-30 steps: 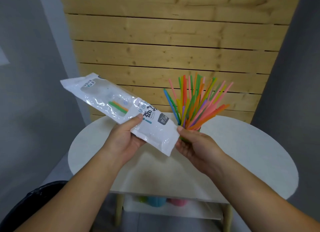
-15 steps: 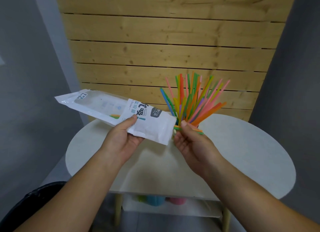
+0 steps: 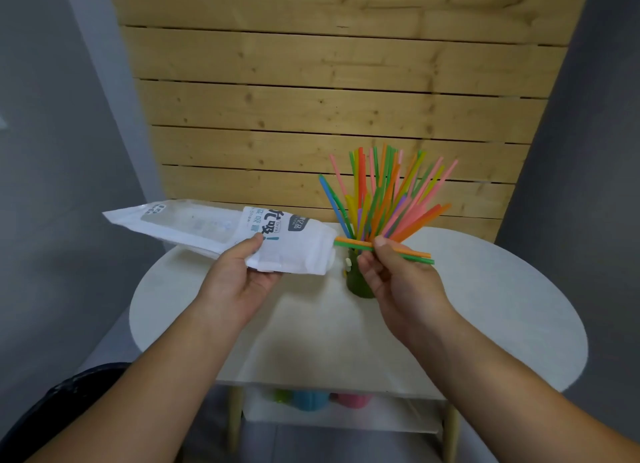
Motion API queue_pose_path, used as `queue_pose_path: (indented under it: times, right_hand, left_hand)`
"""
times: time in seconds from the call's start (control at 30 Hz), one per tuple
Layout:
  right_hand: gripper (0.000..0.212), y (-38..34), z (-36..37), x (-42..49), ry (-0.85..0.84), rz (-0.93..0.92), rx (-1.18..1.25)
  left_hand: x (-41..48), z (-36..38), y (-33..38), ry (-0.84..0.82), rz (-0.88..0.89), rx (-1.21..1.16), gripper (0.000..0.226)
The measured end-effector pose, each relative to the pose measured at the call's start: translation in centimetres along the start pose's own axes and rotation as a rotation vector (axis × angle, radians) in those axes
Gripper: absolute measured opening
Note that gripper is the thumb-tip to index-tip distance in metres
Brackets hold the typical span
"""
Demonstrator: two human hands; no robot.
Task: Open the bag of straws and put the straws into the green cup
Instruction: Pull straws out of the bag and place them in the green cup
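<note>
Over the white oval desk [image 3: 502,307], the left hand [image 3: 239,275] grips the straw bag [image 3: 207,229] and the right hand [image 3: 398,279] pinches two straws [image 3: 353,244] at the bag's mouth. Beyond, the green cup [image 3: 358,284] stands on the desk, crammed with fanned straws [image 3: 381,192]. A plank wall [image 3: 329,99] rises behind, with grey walls [image 3: 52,185] on either side.

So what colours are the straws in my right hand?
The pinched straws are orange and green; head view.

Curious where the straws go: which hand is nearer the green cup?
Right. The right hand, pinching straws, partly covers the green cup; the left hand holds the bag farther left.
</note>
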State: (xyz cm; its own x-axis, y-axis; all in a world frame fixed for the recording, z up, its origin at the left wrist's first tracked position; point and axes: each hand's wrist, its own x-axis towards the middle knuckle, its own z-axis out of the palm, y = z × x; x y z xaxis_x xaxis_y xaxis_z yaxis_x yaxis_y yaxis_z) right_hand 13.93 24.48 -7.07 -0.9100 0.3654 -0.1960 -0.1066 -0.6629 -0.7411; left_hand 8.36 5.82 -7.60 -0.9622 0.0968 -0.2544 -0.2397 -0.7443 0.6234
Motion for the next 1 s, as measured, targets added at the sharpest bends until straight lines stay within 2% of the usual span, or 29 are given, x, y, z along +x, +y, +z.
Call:
queue_pose_path:
  times: [0.13, 0.3, 0.53, 0.73, 0.83, 1.0]
  right_hand:
    - [0.007, -2.2, -1.5, -0.1, 0.006, -0.104, -0.077]
    - [0.015, -5.1, -3.4, -0.3, 0.094, -0.539, -0.547]
    - [0.011, -7.7, -4.9, -1.2, 0.1, -0.871, -0.767]
    - [0.018, -7.5, -4.8, -0.9, 0.028, -1.005, -0.958]
    - [0.004, -6.6, -4.5, 0.0, -0.013, -1.008, -1.045]
    - [0.009, -5.0, -3.5, 1.9, -0.053, -0.953, -1.167]
  left_hand:
    - [0.6, -0.7, 0.0, 0.04, 0.013, -0.026, 0.021]
    - [1.2, -0.9, -0.5, 0.055, 0.038, -0.047, 0.026]
    - [1.2, -0.5, -1.2, 0.064, 0.021, -0.011, 0.02]
    - [1.1, -0.4, -1.2, 0.049, 0.014, 0.025, 0.026]
    - [1.0, -0.4, -1.1, 0.048, 0.016, 0.037, 0.026]
    - [0.8, -0.7, -0.9, 0.037, 0.025, 0.064, 0.021]
